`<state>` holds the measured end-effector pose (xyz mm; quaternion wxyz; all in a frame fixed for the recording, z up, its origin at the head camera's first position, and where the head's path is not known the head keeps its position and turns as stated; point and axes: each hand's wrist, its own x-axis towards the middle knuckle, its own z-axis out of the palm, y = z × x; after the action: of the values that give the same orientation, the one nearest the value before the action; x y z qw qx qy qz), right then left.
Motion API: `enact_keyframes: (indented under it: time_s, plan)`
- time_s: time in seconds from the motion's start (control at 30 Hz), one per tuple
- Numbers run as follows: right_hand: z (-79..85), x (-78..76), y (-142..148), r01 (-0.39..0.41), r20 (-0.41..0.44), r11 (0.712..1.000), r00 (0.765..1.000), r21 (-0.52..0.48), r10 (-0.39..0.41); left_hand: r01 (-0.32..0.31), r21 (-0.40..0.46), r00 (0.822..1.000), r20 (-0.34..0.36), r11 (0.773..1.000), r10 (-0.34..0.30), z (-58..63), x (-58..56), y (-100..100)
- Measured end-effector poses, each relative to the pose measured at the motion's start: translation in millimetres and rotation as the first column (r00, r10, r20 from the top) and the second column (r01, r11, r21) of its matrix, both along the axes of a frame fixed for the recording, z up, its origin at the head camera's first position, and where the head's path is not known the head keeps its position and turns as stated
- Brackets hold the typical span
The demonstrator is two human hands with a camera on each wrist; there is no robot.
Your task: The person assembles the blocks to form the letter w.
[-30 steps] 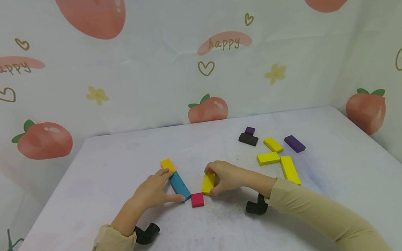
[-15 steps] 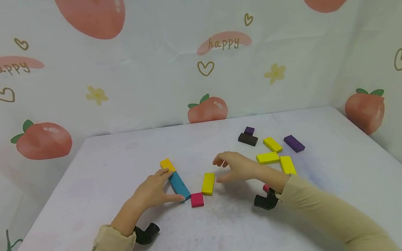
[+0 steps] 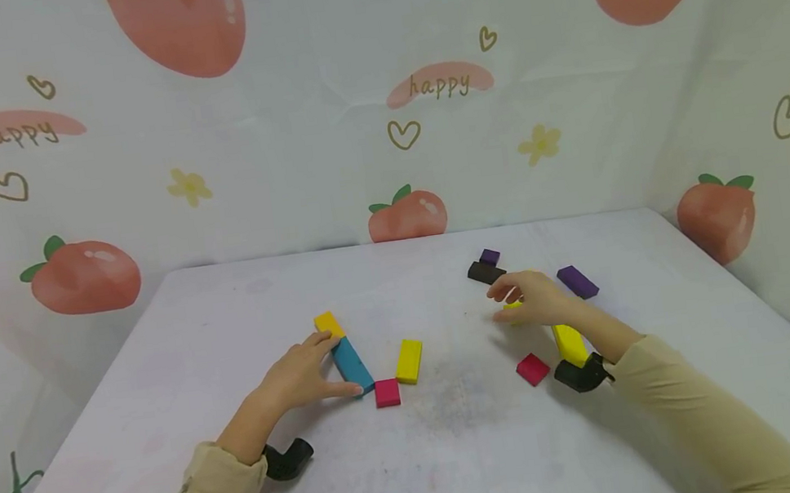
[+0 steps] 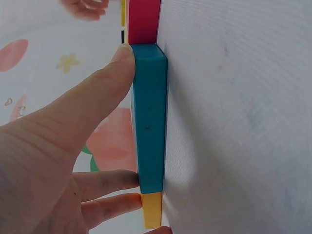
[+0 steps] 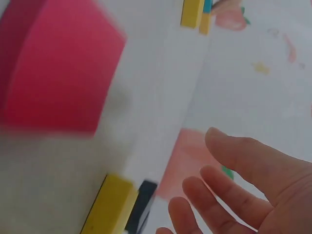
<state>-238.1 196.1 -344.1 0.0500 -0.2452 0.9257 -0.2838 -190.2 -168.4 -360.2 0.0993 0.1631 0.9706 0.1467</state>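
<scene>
My left hand (image 3: 304,370) rests beside a blue block (image 3: 353,364). In the left wrist view, the thumb touches one end of it; extended fingers touch its other end and an orange-yellow block (image 4: 152,209). A red block (image 3: 387,393) lies at the blue block's near end, and a yellow block (image 3: 410,361) slants away from its right corner. My right hand (image 3: 536,297) hovers, fingers loosely bent and holding nothing, over a group of yellow blocks it partly hides. Another yellow block (image 3: 570,344) shows below the hand, with a second red block (image 3: 532,369) to its left.
Behind the right hand lie a dark brown block (image 3: 486,272), a small purple block (image 3: 490,257) and a longer purple block (image 3: 578,281). A black wrist camera (image 3: 581,374) sits under the right cuff, another black camera (image 3: 290,460) under the left. A printed curtain (image 3: 311,166) hangs behind the table.
My right hand has let go of the yellow block next to the red one and moved right, over the other yellow blocks. The second red block has come into view. My left hand stays put.
</scene>
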Motion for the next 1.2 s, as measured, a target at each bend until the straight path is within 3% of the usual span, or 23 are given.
enact_keyframes:
  time_s: [0.23, 0.57, 1.2]
  plan:
    - [-3.0, -4.8, 26, 0.068, 0.051, 0.997, 0.996, 0.034, -0.069, -0.001, -0.004, 1.000, 0.000, 1.000, 0.001, -1.3, -0.9, -1]
    - [-13.9, -13.7, 40, 0.111, 0.115, 0.993, 0.987, 0.046, -0.115, -0.007, -0.009, 1.000, -0.006, 1.000, 0.007, -1.2, -0.5, 0]
    - [-19.0, -16.9, 41, 0.079, 0.139, 0.994, 0.986, 0.079, -0.089, -0.012, -0.006, 1.000, 0.004, 1.000, 0.012, 0.1, 0.4, 0]
